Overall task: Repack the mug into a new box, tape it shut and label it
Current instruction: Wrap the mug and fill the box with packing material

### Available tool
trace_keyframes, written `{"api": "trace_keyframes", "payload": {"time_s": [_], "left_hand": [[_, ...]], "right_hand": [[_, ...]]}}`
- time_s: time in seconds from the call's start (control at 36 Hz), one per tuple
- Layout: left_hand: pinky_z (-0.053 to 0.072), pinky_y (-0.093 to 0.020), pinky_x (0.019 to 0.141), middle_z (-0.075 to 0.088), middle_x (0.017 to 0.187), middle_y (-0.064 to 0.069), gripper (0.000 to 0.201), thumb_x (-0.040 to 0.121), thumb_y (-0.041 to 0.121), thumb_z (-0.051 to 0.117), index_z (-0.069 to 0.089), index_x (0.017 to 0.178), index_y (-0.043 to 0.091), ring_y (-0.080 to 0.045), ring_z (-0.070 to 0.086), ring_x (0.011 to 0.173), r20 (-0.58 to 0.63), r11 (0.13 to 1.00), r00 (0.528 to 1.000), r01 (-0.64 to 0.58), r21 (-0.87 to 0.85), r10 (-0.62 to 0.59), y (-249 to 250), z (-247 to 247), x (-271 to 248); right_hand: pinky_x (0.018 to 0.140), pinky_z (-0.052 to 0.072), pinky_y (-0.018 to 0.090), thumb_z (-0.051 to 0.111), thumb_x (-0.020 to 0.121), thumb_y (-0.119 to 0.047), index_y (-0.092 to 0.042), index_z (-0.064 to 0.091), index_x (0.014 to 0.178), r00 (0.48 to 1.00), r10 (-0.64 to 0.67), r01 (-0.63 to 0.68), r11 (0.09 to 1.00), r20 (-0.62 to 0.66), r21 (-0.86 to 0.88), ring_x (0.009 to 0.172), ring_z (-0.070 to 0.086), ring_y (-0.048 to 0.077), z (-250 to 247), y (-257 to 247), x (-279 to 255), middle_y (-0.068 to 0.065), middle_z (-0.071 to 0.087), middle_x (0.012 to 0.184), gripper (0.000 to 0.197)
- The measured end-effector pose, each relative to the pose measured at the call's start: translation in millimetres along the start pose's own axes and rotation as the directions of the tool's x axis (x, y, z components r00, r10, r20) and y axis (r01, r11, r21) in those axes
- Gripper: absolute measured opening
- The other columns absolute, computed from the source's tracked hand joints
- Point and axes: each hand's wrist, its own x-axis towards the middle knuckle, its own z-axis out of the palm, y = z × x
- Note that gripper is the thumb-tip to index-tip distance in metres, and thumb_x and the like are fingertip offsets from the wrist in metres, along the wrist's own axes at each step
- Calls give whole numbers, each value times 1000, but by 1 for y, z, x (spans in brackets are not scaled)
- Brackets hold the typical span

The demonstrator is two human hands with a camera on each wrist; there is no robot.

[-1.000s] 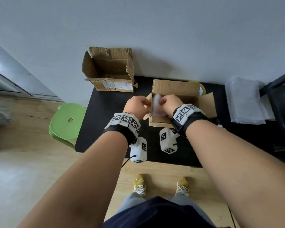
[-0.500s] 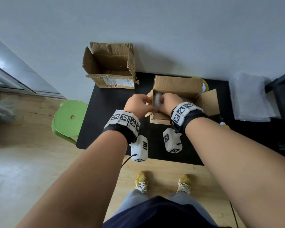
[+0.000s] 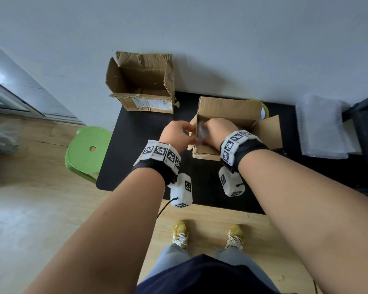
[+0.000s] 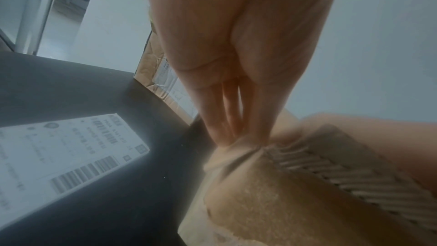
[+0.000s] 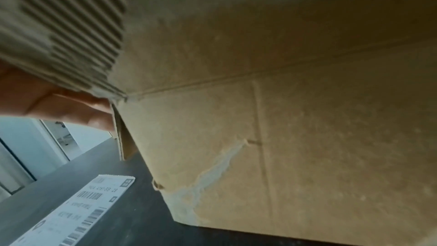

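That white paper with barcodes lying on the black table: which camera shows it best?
The left wrist view: the shipping label lies flat on the black table, large, its barcodes and print visible though soft. The right wrist view shows it narrower, at a slant, beside the box. In the head view I cannot find it.

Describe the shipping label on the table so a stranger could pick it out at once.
Start at the black table against the wall, then find the open box both hands are working in. The shipping label lies flat on the tabletop just beside that box's near corner, shown in the wrist views. It is a loose white sheet printed with barcodes, unlike the label stuck to the torn box at the far left corner.
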Motion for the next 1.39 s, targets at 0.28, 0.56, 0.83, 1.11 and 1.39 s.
{"api": "trace_keyframes", "payload": {"time_s": [0.28,0.56,0.83,1.11,1.39], "left_hand": [[53,-34,88,67,100,3,39,75,18,79,68,111,20,-12,64,93,13,1000,1000,-3,-11,3,-6,0,4],[53,-33,87,68,99,1,40,77,21,77,66,116,21,-13,64,92,3,999,1000,-1,52,1,0,0,-2],[46,-31,87,64,117,-9,30,89,16,60,64,118,10,-24,59,107,1,911,999,-35,412,37,30,0,-7],[42,-37,103,49,137,-9,51,87,9,51,49,137,18,-26,51,122,-37,871,991,-92,482,125,92,6,3],[39,-36,105,48,140,-5,52,87,11,51,49,138,20,-23,45,128,73,813,959,-273,515,276,162,69,14]], "right_hand": [[71,46,35,49,88,-38,-18,63,92,998,51,-52,998,44,21,74,59,26,6,-1,14,3,58,79,24],[79,40,36,51,89,-47,-19,66,105,997,47,-50,998,64,47,93,59,30,2,7,-5,8,64,103,35],[105,41,35,52,94,-13,-21,55,136,992,56,-19,954,-116,301,124,54,24,-8,32,-29,3,57,137,43],[97,49,38,48,88,-5,-14,69,114,929,172,-66,948,-326,312,109,63,28,-40,87,-66,8,68,118,34],[95,48,35,48,95,-11,-9,64,120,885,323,-157,885,-335,439,113,58,32,-46,179,-100,12,62,123,30]]}}
